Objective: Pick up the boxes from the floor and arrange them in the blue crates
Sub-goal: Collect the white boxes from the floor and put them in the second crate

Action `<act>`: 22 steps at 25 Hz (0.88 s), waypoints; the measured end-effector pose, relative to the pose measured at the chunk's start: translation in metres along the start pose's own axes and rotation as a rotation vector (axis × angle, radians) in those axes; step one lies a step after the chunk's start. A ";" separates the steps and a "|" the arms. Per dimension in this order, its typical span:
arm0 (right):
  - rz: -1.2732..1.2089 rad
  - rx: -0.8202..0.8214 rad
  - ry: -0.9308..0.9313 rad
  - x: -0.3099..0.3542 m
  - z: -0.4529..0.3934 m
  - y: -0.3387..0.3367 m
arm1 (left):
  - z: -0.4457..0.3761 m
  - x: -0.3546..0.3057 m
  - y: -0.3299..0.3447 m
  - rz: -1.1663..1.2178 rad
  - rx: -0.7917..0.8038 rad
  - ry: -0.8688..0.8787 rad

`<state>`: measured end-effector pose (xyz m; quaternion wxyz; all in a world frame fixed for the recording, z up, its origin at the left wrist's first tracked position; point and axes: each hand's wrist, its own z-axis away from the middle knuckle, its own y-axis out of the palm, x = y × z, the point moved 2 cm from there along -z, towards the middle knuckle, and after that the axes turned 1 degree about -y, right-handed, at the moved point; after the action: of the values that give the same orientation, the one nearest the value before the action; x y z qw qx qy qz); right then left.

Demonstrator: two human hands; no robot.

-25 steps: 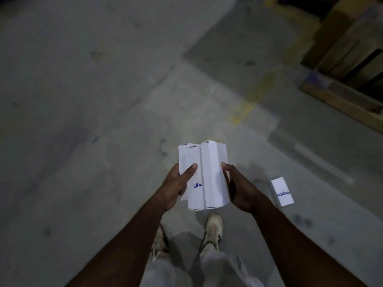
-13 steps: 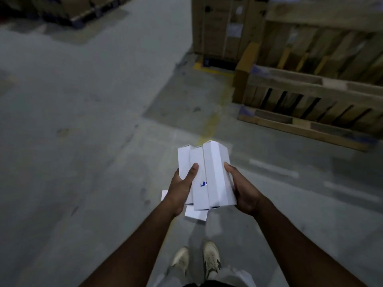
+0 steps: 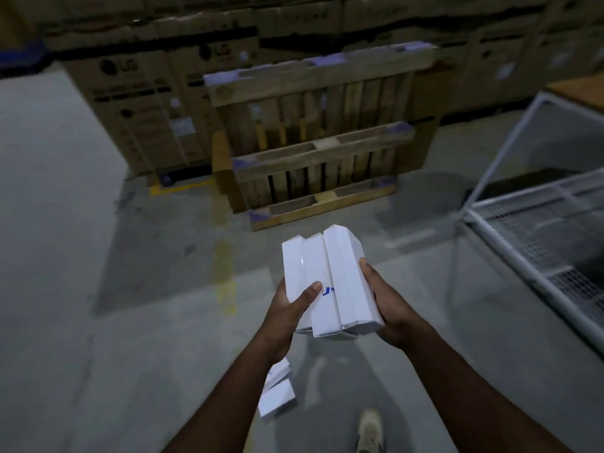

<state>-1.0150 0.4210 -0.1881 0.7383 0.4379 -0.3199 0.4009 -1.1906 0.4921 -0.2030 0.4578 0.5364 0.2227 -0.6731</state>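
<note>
I carry a bundle of white boxes (image 3: 330, 279) side by side at waist height, in the middle of the view. My left hand (image 3: 291, 308) grips the bundle's left side, thumb across the top. My right hand (image 3: 385, 305) grips its right side, thumb along the edge. More white boxes (image 3: 277, 397) lie on the grey floor below my left forearm. No blue crate is in view.
Wooden pallets (image 3: 313, 152) lean upright straight ahead against large brown cartons (image 3: 147, 103). A white wire-mesh cage (image 3: 549, 230) stands at the right. A yellow line (image 3: 225, 276) is painted on the concrete floor. My shoe (image 3: 369, 429) shows at the bottom.
My view has lifted from the floor toward the pallets and cartons, and the wire cage has come in at the right. Both hands keep the same hold on the bundle.
</note>
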 end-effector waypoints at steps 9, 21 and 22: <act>-0.110 -0.296 -0.242 0.052 0.068 -0.152 | -0.060 -0.004 0.187 -0.083 0.282 -0.017; -0.354 -0.769 -0.483 0.132 0.181 -0.378 | -0.111 0.000 0.483 -0.117 0.702 -0.076; -0.389 -0.822 -0.502 0.136 0.190 -0.394 | -0.114 -0.001 0.505 -0.122 0.747 -0.078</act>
<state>-0.6305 0.1752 -0.1515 0.8108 0.2457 -0.5309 -0.0196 -0.6992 0.3393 -0.1428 0.1980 0.6262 -0.0241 -0.7537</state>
